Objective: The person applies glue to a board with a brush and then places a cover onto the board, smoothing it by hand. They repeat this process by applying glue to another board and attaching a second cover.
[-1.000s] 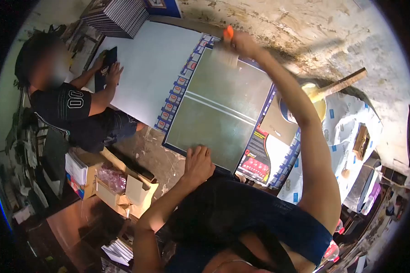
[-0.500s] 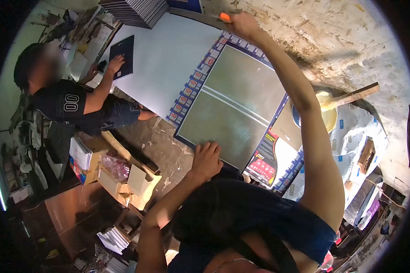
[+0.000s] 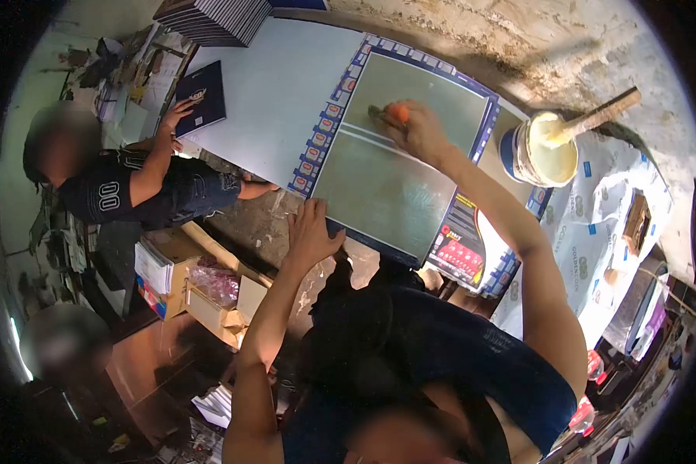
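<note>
My right hand [image 3: 424, 138] is closed round the orange handle of a brush [image 3: 399, 112]. The brush's dark end is over the upper half of a large grey board sheet [image 3: 390, 189], which has white strips across its middle and a dark blue border. At the sheet's near left corner is my left hand [image 3: 309, 234], fingers apart and resting on the edge. Printed blue sheets [image 3: 315, 147] stick out from under the board on the left and right. A pail of cream-coloured paste [image 3: 545, 151] stands to the right, a wooden stick [image 3: 599, 114] leaning in it.
On the left a co-worker [image 3: 124, 182] has a hand on a dark blue cover [image 3: 201, 97] at the white tabletop [image 3: 263, 100]. A stack of dark covers [image 3: 213, 19] stands at the back. Below the table sits an open carton [image 3: 209, 305]. Another person's blurred head [image 3: 66, 344] shows lower left.
My right hand has brought the brush from beyond the board's far edge down onto its upper half. My left hand has shifted left to the corner. The co-worker's hand has moved down the dark cover.
</note>
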A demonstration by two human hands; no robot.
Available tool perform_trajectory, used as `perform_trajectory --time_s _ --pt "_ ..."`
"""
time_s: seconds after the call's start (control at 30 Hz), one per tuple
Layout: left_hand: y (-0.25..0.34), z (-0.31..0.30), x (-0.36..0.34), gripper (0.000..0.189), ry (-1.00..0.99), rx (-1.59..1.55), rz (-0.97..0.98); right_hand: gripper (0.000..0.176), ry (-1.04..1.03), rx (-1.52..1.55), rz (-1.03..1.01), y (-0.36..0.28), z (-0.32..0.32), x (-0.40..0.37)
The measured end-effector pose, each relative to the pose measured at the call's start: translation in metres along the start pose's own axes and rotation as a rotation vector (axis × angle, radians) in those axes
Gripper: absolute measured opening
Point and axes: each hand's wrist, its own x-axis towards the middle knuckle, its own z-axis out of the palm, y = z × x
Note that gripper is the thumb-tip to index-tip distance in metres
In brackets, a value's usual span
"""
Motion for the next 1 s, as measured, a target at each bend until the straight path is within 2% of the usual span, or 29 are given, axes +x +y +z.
perform_trajectory --time_s 0.03,0.13,0.17,0.23,0.3,0.37,0.43,0.53,0.57,0.67,0.7,0.73,0.77,0.83,0.87,0.93,0.97,1.0 --pt "-0.002 0.001 0.0 0.067 -0.015 0.014 0.002 0.024 -0.079 -0.151 -0.005 -0.005 -0.003 0.001" --pt "0.0 -0.004 -0.002 0.07 -0.08 -0.003 -0.014 0.025 -0.24 -0.093 -0.147 -0.03 0.014 -0.018" --pt "0.001 -0.006 0.0 0.071 -0.101 -0.017 -0.019 0.026 -0.421 0.005 -0.192 -0.037 0.023 -0.035" --pt "0.001 -0.006 0.001 0.07 -0.11 0.03 0.001 0.027 -0.514 -0.129 -0.365 -0.064 0.014 -0.066" --pt "-0.003 0.0 0.0 0.068 -0.086 0.05 0.019 0.027 -0.698 0.015 -0.319 -0.078 -0.026 -0.079" --pt "-0.011 0.007 -0.001 0.066 -0.039 0.05 0.063 0.022 -0.829 -0.056 -0.202 -0.091 -0.068 -0.082" --pt "-0.028 0.003 0.006 0.06 -0.049 -0.025 0.162 0.02 -0.61 0.011 -0.062 -0.088 -0.093 -0.088" --pt "-0.052 -0.011 0.019 0.053 -0.031 -0.119 0.285 0.019 -0.119 -0.032 0.479 -0.115 -0.102 -0.091" --pt "-0.059 -0.015 0.023 0.052 -0.017 -0.148 0.321 0.017 0.079 -0.209 0.437 -0.113 -0.09 -0.097" --pt "-0.077 -0.024 0.039 0.049 -0.131 -0.057 0.538 0.019 0.454 -0.048 0.822 -0.147 -0.03 -0.087" --pt "-0.083 -0.024 0.044 0.051 -0.159 -0.039 0.627 0.019 0.531 -0.061 0.783 -0.157 -0.003 -0.081" --pt "-0.087 -0.026 0.05 0.051 -0.171 -0.007 0.672 0.022 0.587 -0.017 0.863 -0.165 0.028 -0.075" --pt "-0.088 -0.028 0.052 0.052 -0.183 0.017 0.709 0.024 0.604 -0.147 0.829 -0.163 0.064 -0.074" --pt "-0.09 -0.026 0.053 0.054 -0.201 0.032 0.768 0.025 0.668 -0.099 0.881 -0.163 0.129 -0.069" --pt "-0.092 -0.026 0.055 0.055 -0.208 0.033 0.794 0.024 0.631 -0.088 0.913 -0.168 0.138 -0.068" --pt "-0.1 -0.029 0.051 0.056 -0.225 0.046 0.831 0.023 0.674 -0.042 1.11 -0.159 0.136 -0.104" --pt "-0.098 -0.029 0.051 0.056 -0.213 0.047 0.845 0.023 0.74 -0.199 1.008 -0.161 0.12 -0.125" --pt "-0.093 -0.029 0.056 0.057 -0.194 0.04 0.859 0.024 0.791 -0.289 1.151 -0.177 0.095 -0.129"
